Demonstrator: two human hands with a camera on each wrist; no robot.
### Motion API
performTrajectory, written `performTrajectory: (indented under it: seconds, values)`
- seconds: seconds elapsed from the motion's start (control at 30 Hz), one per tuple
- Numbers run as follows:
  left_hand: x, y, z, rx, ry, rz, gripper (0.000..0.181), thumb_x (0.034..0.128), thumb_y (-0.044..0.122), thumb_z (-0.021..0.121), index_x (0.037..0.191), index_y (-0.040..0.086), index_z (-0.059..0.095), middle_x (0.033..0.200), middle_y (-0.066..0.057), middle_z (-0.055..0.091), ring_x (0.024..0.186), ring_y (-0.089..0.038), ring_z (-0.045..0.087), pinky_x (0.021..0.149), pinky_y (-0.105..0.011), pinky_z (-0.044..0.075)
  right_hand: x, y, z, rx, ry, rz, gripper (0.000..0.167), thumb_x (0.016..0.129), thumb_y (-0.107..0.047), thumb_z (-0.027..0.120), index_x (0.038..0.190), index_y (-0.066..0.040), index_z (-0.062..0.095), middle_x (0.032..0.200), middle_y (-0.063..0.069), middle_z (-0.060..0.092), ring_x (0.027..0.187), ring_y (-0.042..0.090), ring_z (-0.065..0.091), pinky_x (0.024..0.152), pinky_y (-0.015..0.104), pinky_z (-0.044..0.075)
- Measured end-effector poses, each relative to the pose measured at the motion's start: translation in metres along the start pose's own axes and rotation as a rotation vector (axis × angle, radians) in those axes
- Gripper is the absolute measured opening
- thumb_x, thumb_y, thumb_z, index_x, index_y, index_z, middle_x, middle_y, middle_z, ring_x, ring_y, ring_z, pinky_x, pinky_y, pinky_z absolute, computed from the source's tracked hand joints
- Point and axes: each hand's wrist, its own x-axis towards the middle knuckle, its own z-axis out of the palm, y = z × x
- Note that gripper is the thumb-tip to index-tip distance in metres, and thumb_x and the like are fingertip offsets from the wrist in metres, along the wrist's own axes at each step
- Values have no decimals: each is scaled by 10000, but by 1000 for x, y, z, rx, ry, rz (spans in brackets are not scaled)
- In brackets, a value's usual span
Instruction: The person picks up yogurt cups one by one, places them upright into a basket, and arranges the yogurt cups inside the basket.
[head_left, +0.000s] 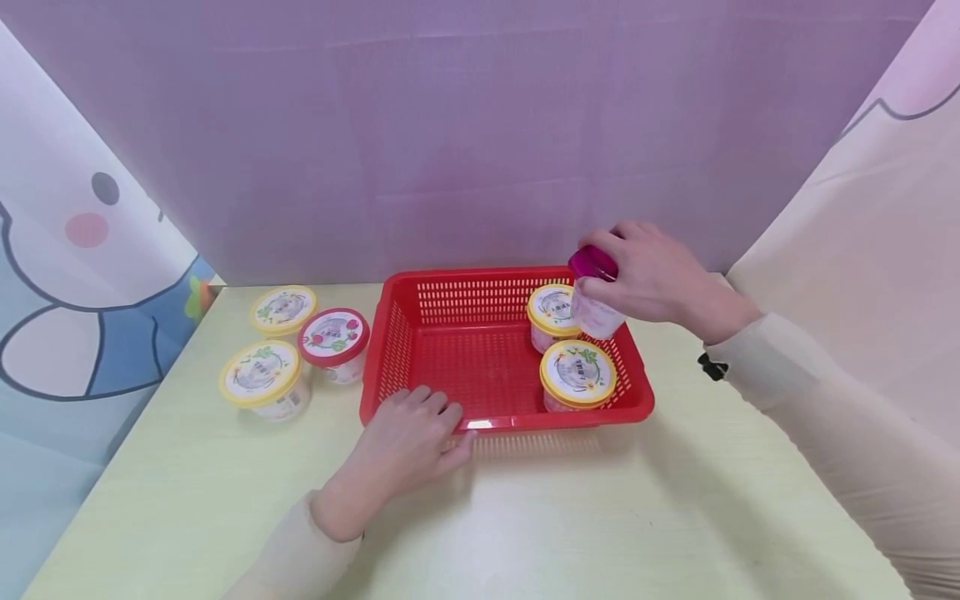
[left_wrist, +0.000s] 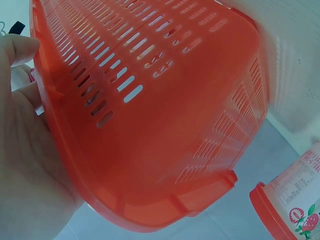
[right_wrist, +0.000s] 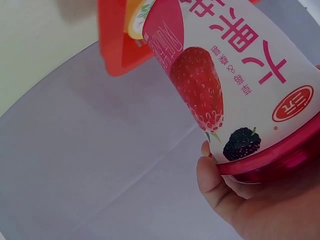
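Note:
A red plastic basket (head_left: pixel 480 367) with slotted walls stands on the table. My left hand (head_left: pixel 412 437) grips its front rim; the left wrist view shows the thumb and fingers about the basket's edge (left_wrist: pixel 65 150). Over the basket's right back corner, my right hand (head_left: pixel 645 271) holds a yogurt cup (head_left: pixel 596 315) by its magenta lid end. Strawberry and blackberry pictures show on this cup (right_wrist: pixel 235 85) in the right wrist view. Inside the basket, at its right end, sit two yellow-lidded cups, one at the back (head_left: pixel 555 310) and one in front (head_left: pixel 577 373).
Left of the basket stand a red-lidded cup (head_left: pixel 333 337) and two yellow-lidded cups, one behind (head_left: pixel 283 310) and one nearer (head_left: pixel 261 373). The pale table (head_left: pixel 495 517) ends at a purple cloth (head_left: pixel 450 142). Printed cloths hang on both sides.

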Motion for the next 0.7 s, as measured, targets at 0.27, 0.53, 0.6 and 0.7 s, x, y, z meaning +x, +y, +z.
performTrajectory:
  seconds: [0.27,0.53,0.6,0.7]
  values:
    - [0,0,1,11,10,5,355,850,490,722,971,156,736,854,7,716,719,-140,623,690,-295,564,2,-12,4,12,10,-58,593,893,-454,667,1405,-189,527,1277,155,538,1131,336,502,820,521,542]
    - [0,0,2,12,21,9,356,833,493,740,960,161,729,854,12,715,719,-138,631,696,-292,566,4,-27,9,40,9,-108,584,872,-443,688,1388,-206,551,1266,115,546,1140,302,506,809,493,556]
    - [0,0,2,12,19,9,356,835,495,738,959,162,728,856,13,716,720,-138,631,697,-291,566,4,-29,11,41,11,-122,577,869,-437,690,1384,-212,558,1262,106,546,1138,292,506,806,484,558]
    - [1,0,2,12,18,8,356,836,497,736,957,163,729,852,15,714,716,-135,629,696,-290,566,5,-32,13,54,13,-143,574,875,-432,687,1393,-217,563,1256,97,549,1130,281,506,806,477,551]
